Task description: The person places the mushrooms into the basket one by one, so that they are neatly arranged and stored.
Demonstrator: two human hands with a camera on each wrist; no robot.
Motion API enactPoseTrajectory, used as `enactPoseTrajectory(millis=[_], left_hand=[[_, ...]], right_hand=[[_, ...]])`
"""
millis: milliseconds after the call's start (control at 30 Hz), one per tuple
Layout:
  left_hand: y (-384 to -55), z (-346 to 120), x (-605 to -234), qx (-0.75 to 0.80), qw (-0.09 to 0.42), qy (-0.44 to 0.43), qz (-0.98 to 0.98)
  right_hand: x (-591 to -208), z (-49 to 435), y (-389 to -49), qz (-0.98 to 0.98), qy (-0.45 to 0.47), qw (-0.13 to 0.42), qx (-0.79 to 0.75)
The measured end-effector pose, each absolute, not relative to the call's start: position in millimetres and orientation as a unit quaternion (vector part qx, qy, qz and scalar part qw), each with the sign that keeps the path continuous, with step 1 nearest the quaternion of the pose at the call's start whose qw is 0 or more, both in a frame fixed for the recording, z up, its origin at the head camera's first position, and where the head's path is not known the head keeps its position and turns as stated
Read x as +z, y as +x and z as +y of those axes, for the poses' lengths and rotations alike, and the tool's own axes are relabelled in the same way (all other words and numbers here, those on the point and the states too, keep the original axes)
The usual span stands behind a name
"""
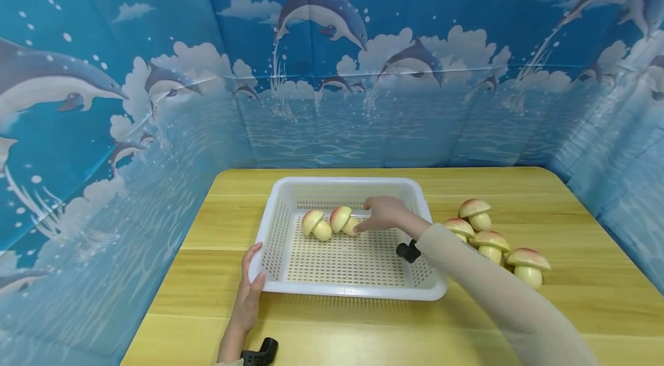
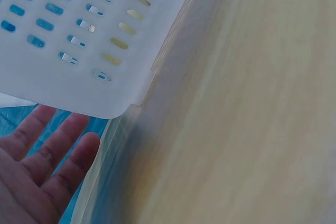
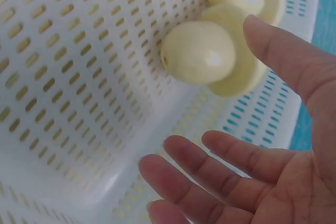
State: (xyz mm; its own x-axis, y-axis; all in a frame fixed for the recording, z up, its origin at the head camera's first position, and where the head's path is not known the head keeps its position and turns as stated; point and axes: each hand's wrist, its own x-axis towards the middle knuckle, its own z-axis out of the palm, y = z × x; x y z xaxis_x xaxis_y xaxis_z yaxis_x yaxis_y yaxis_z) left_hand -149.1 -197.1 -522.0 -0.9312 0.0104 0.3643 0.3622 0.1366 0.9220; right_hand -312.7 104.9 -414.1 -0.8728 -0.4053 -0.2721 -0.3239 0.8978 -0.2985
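Observation:
A white perforated plastic basket [image 1: 347, 291] stands on the table with two pale yellow toy mushrooms inside, their caps tinged red. One mushroom [image 1: 316, 226] lies toward the left; the other mushroom [image 1: 340, 219] is beside it, nearer my right hand [image 1: 386, 213]. That hand reaches in over the right wall, its fingers spread and holding nothing. In the right wrist view the thumb overlaps the nearer mushroom's cap [image 3: 244, 74]. At the basket's front-left corner rests my left hand [image 1: 248, 291]. Its fairly straight fingers touch the rim from outside, as the left wrist view also shows.
Several more toy mushrooms [image 1: 490, 245] stand in a cluster on the table right of the basket, close by my right forearm. The wooden table [image 1: 181, 297] has rounded far corners. A blue dolphin-print curtain [image 1: 321, 118] hangs behind and along both sides.

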Motion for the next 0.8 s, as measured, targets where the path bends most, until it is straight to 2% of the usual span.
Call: enactPoseTrajectory(millis=[333,600,800], left_hand=[[-149.1,-196.5,-518.9,-0.646,0.136,-0.131,-0.74],[-148.0,-195.3,-518.2,-0.645,0.138,-0.129,-0.741],[-146.9,-194.8,-517.5,-0.644,0.138,-0.123,-0.742]], right_hand=[[-391.0,131.0,-306.7,0.95,-0.199,0.135,-0.197],[-377.7,152.9,-302.2,0.935,-0.206,0.072,-0.278],[-376.3,165.7,-302.3,0.937,-0.187,0.061,-0.289]])
